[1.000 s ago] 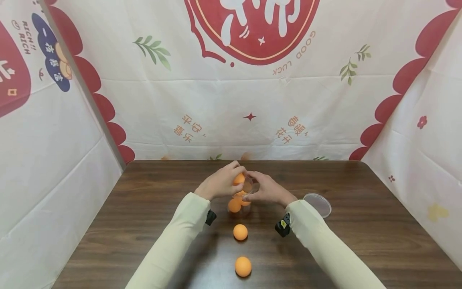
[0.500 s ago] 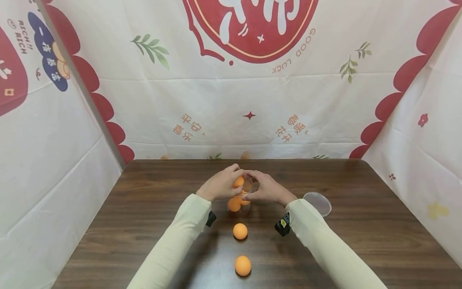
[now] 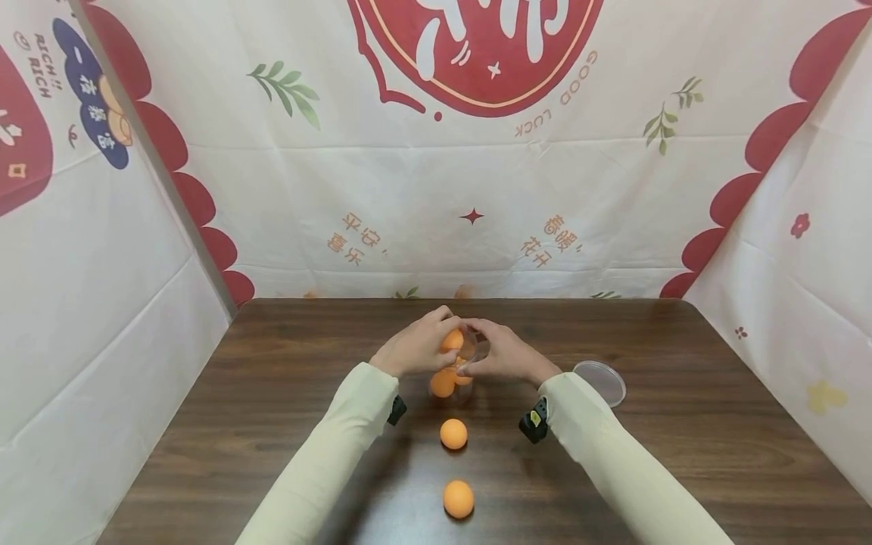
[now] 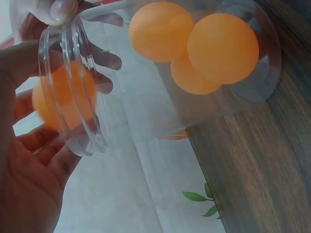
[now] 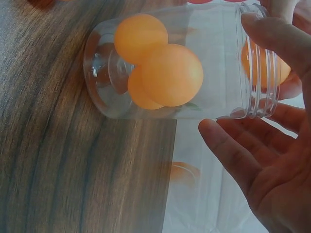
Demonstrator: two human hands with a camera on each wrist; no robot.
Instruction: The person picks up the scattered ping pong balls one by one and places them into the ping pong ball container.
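Note:
A clear plastic screw-neck jar [image 5: 218,73] stands upright near the back of the table, with three orange ping-pong balls [image 5: 171,75] showing inside at its lower end. My left hand [image 3: 415,344] holds another orange ping-pong ball [image 3: 453,341] at the jar's mouth; in the left wrist view the ball [image 4: 65,99] shows through the threaded neck [image 4: 77,87]. From the other side, my right hand [image 3: 507,356] grips the jar around its neck, thumb towards me. Part of the jar is hidden behind the fingers in the head view.
Two loose orange balls lie in front of the jar, one nearer it [image 3: 453,434] and a second ball [image 3: 459,499] closer to me. A clear round lid [image 3: 599,384] lies on the wooden table [image 3: 272,363] to the right, beyond my right sleeve. A printed cloth [image 3: 436,182] hangs behind.

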